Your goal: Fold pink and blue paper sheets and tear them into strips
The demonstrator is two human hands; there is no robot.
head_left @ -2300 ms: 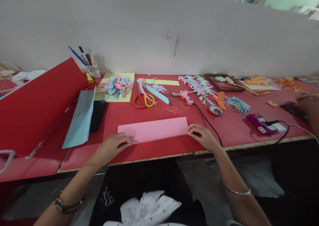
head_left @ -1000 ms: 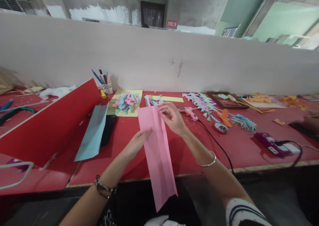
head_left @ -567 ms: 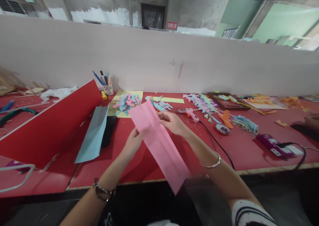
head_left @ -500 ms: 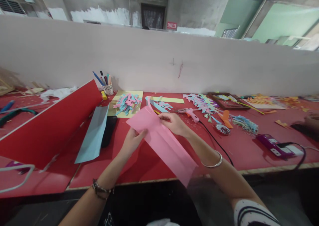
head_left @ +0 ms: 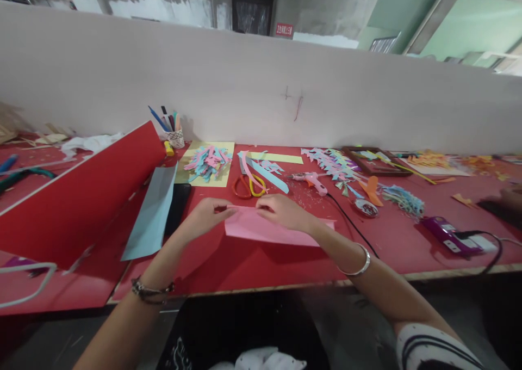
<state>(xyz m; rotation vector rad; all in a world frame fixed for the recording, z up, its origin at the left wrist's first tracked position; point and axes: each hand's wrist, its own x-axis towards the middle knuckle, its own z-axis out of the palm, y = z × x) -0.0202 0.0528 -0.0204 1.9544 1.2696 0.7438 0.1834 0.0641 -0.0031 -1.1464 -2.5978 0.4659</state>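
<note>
We have both hands at the middle of the red table (head_left: pixel 196 272), working on one long pink paper (head_left: pixel 281 235). Taking that sheet as the centre of the dial, with twelve pointing to the grey partition (head_left: pixel 228 87), our left hand (head_left: pixel 206 217) sits at ten o'clock, its thumb and forefinger pinching the sheet's far left corner. Our right hand (head_left: pixel 285 212) is just beside it, thumb and bent fingers pinching the far edge a little further along. The sheet stretches toward three o'clock under our right forearm, a shadow below its near edge (we cannot tell how much of it touches the table).

At eleven o'clock, close by, lie the scissors (head_left: pixel 235 186), one loop red and one yellow, with a curved pink strip across them. Beyond, between ten and eleven, a heap of pink and blue snippets (head_left: pixel 209 162) rests on a yellow sheet (head_left: pixel 222 178). The pink glue gun (head_left: pixel 312 180) lies at one o'clock, and the fringed strips (head_left: pixel 330 160) are farther out the same way. A light blue sheet (head_left: pixel 150 212) at nine o'clock overlaps a flat black object (head_left: pixel 178 204), and well apart at three is a purple power block (head_left: pixel 448 236).
</note>
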